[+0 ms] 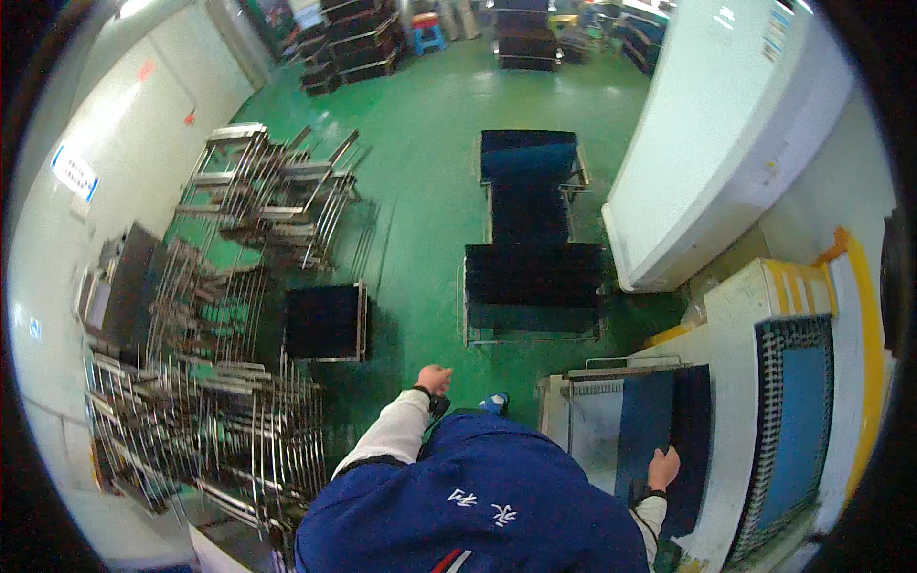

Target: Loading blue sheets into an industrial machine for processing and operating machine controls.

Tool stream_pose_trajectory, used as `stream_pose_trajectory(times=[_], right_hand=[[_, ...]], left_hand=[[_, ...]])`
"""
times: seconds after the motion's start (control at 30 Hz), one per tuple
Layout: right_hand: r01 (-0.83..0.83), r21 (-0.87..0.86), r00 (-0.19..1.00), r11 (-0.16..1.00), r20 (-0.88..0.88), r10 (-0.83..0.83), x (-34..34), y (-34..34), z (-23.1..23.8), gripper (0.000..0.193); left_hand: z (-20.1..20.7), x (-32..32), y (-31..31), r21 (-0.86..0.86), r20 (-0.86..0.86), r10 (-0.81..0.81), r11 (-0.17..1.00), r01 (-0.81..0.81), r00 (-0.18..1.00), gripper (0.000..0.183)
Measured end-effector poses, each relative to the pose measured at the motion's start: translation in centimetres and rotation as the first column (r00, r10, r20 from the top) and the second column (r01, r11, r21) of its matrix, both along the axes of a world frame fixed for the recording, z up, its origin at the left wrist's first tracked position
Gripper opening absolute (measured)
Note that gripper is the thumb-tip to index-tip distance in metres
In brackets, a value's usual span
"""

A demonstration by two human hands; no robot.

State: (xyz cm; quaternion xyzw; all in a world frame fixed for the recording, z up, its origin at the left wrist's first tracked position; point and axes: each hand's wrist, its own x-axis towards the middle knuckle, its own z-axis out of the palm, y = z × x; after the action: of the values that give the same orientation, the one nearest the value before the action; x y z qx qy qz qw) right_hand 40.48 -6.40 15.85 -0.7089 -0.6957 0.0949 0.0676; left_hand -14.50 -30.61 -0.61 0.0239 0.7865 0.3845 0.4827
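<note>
My right hand is closed on the edge of a thin dark panel, which stands tilted at my right side. Beside that panel, a blue panel rests in a metal-framed rack with a toothed rail along its far end. In front of my body hangs my left hand, its fingers curled and nothing visible in them. The nearest thing ahead of it is a rack of dark panels on the green floor.
Empty metal racks are piled along the left wall. Ahead stand several racks filled with dark panels. A tall white cabinet rises at the right, with a slotted rack near it. More stacks stand at the back.
</note>
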Motion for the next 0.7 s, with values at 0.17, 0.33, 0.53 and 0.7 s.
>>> stream_pose_trajectory(times=[0.17,0.33,0.53,0.7], right_hand=[[-0.026,0.066,0.999,0.997,0.027,0.024,2.8,0.8,0.5,0.036],[0.023,0.053,0.996,0.998,0.086,-0.028,3.5,2.0,6.0,0.04],[0.142,0.028,0.982,0.989,0.12,-0.144,5.4,1.4,14.7,0.046],[0.482,0.272,0.874,0.833,-0.082,-0.479,14.4,0.6,13.2,0.065]], left_hand=[[2.9,1.5,3.9,0.035,0.011,-0.002,0.999,0.001,1.0,0.032],[1.2,1.2,4.4,0.028,0.008,-0.024,0.999,0.024,1.0,0.031],[0.8,0.8,4.4,-0.053,0.016,-0.104,0.993,0.105,0.994,0.033],[0.8,0.8,6.5,-0.023,0.032,-0.16,0.987,0.16,0.987,0.036]])
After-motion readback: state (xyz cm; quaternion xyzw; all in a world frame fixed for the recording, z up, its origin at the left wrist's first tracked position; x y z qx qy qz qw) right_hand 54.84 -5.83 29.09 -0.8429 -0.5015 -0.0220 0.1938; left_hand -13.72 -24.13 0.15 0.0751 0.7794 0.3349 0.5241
